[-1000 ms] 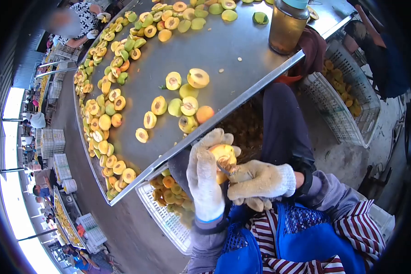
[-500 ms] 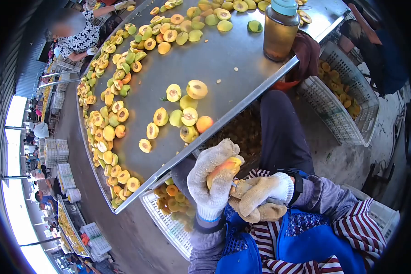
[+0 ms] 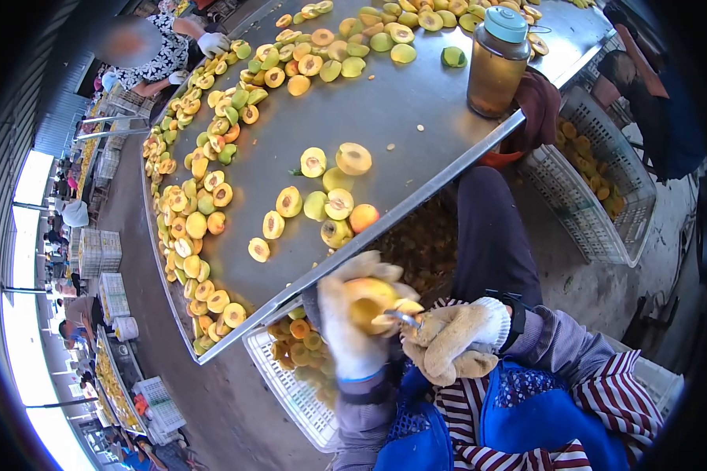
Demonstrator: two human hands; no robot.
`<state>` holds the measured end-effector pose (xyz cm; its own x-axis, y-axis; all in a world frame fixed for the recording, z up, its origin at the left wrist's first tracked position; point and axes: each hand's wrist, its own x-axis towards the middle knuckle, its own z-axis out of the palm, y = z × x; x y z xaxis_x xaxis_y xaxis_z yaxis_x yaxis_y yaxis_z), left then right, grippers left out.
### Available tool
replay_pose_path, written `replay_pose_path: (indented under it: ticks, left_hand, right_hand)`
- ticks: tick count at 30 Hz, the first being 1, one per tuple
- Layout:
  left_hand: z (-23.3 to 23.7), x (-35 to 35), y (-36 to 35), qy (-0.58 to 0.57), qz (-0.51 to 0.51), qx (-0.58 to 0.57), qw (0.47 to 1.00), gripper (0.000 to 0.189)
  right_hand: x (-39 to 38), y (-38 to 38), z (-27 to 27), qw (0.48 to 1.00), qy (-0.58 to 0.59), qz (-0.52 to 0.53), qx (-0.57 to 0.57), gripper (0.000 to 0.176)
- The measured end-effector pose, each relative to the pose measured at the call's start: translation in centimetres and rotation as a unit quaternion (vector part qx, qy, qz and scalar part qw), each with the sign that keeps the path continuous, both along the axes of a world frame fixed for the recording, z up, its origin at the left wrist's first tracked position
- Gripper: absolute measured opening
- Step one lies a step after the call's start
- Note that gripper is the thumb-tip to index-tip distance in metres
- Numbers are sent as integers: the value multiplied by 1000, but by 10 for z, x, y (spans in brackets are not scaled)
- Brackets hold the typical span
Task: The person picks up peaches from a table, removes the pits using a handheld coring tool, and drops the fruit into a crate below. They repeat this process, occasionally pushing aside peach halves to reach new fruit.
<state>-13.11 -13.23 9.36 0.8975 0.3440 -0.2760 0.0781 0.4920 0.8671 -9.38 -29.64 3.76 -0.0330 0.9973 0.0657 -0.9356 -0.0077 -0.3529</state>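
My left hand [image 3: 344, 302], in a cream knitted glove, is curled around a yellow-orange, rounded fruit [image 3: 373, 290] with a hollow on its near side. My right hand [image 3: 454, 337], gloved in the same dirty cream knit, is closed on a short, grey metal tool [image 3: 404, 318]. The two hands are near each other over my lap, with the fruit and the tool's tip between them.

From my right hand, the fruit lies to the left and slightly farther from my body; the tool's exposed length points toward it. My left hand is the nearer one, carrying the fruit just short of the raised edge of the grey sheet-metal bench [image 3: 330, 110], where yellow-green halved fruits [image 3: 353, 158] lie.

The left glove and fruit are blurred, so I cannot make out the fruit's long axis, or whether the tip touches flesh or sits just beside it. My right fingers hide the tool's handle. The white plastic crate [image 3: 291, 392] below is partly covered by the bench and my left sleeve.
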Motion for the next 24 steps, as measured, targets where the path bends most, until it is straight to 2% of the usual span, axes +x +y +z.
replay_pose_path:
  ticks: [2, 3, 4, 5, 6, 8, 9, 10, 12, 13, 14, 16, 19, 21, 22, 23, 24]
  left_hand:
    - [-13, -20, 45, 7, 101, 126, 987, 56]
    - [-16, -28, 62, 37, 161, 227, 960, 64]
    - [-15, -35, 81, 90, 178, 397, 896, 53]
    - [-40, -53, 125, 241, 118, 463, 845, 38]
    - [-45, -58, 136, 227, 46, 706, 670, 28]
    - [-61, -42, 138, 111, 40, 740, 663, 24]
    - [-56, -21, 119, 130, 62, 632, 761, 26]
    - [-66, -2, 119, 133, 31, 612, 779, 33]
    - [-72, 43, 110, 202, -46, 630, 748, 57]
    - [-94, 60, 115, 189, -71, 679, 705, 62]
    - [-84, 80, 108, 251, -159, 639, 710, 63]
    - [-98, 101, 104, 289, -179, 674, 656, 67]
    - [-106, 107, 112, 269, -174, 698, 640, 63]
    - [-107, 100, 126, 239, -155, 514, 809, 54]
    - [-109, 93, 134, 217, -140, 409, 875, 49]
    - [-105, 88, 136, 156, -133, 281, 938, 53]
    - [-100, 77, 134, 99, -129, 167, 972, 55]
  right_hand:
    - [7, -5, 0, 1000, 11, -11, -24, 24]
    - [10, -4, -1, 1000, 20, -9, -22, 24]
    - [11, -3, -4, 999, 16, 2, -51, 24]
    - [14, -3, -7, 997, 13, 14, -79, 25]
    - [12, -1, -14, 990, 0, 39, -138, 27]
    - [15, 5, -11, 975, -48, 62, -210, 30]
    - [17, 11, 10, 970, -77, 58, -225, 31]
    - [18, 15, 23, 963, -107, 54, -241, 31]
    - [19, 17, 29, 943, -175, 37, -280, 27]
    - [21, 16, 33, 936, -191, 24, -294, 27]
    - [23, 15, 35, 928, -207, 12, -308, 26]
    - [24, 13, 31, 920, -207, 7, -331, 24]
    - [23, 12, 29, 918, -208, -5, -337, 23]
    - [25, 14, 31, 919, -218, -7, -329, 23]
    - [26, 13, 31, 916, -229, -12, -330, 23]
    - [26, 12, 29, 913, -240, -17, -331, 23]
    - [26, 12, 28, 909, -249, -23, -332, 23]
